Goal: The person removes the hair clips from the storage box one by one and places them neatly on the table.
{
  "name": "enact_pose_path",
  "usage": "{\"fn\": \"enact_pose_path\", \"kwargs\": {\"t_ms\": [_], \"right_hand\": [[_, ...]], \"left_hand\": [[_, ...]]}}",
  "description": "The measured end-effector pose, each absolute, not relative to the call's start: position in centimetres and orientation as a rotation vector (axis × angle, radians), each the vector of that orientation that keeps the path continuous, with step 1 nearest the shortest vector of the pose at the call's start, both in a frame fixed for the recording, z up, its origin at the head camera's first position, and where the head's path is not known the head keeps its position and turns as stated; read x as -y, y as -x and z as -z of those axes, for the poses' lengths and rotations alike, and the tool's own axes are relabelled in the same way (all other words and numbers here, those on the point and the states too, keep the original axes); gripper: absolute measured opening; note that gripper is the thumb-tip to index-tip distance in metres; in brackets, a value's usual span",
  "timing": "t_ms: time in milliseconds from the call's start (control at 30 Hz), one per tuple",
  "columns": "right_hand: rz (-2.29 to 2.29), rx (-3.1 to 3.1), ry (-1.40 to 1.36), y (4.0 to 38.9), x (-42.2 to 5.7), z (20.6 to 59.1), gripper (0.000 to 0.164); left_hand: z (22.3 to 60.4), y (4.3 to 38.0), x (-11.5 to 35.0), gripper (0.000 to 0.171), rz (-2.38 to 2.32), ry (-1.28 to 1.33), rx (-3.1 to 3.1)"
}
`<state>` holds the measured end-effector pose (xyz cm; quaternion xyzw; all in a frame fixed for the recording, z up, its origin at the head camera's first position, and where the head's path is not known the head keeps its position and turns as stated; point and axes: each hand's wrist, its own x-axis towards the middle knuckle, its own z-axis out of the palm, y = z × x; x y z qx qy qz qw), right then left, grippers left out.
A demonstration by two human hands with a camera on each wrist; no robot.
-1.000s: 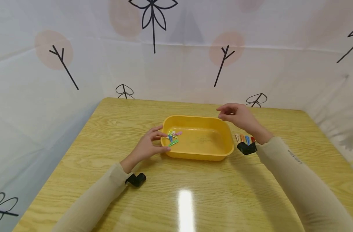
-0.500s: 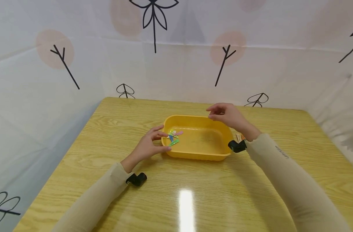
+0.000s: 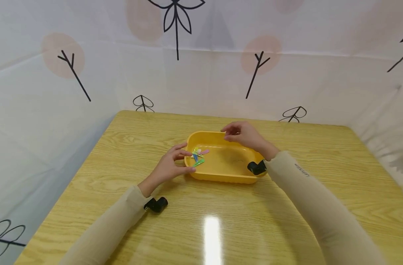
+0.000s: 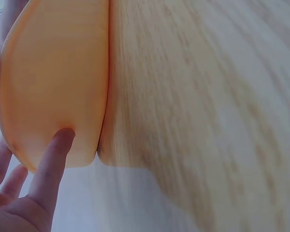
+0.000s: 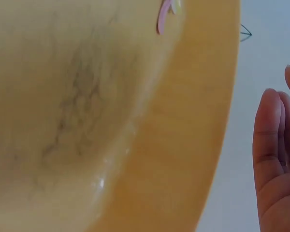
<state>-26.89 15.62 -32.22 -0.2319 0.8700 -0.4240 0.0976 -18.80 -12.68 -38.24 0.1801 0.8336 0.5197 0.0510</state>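
A yellow plastic basin [image 3: 221, 178] stands on the table, with several small coloured hair clips [image 3: 198, 161] in its left end. My left hand [image 3: 169, 163] grips that end, thumb against the front wall and other fingers at the rim. In the left wrist view the thumb [image 4: 53, 159] presses the basin's wall. My right hand [image 3: 246, 136] hangs over the back rim, fingers bent toward the thumb; I cannot tell whether a small thing is between them. The right wrist view shows a pink clip [image 5: 163, 17] inside the basin.
The wood-grain table [image 3: 175, 228] stretches around the basin on all sides. A white cloth with a plant print [image 3: 208, 81] hangs behind the table's back edge. Black wrist cameras [image 3: 156, 205] sit at both sleeves.
My right hand has moved left from the basin's right corner to over its back rim. Its arm now hides the row of clips right of the basin. The left hand stays put.
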Motion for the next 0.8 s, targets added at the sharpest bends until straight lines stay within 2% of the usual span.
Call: {"fn": "enact_pose_path", "kwargs": {"t_ms": [367,800], "right_hand": [[1.209,-2.478,0.884,27.6,-13.2,34.0,0.026],[0.945,-2.372,1.055,28.8,-11.4,35.4,0.023]], "left_hand": [[38.4,19.0,12.7,0.047,-1.602,-0.541,-2.525],[38.2,18.9,12.7,0.047,-1.608,-0.519,-2.501]]}}
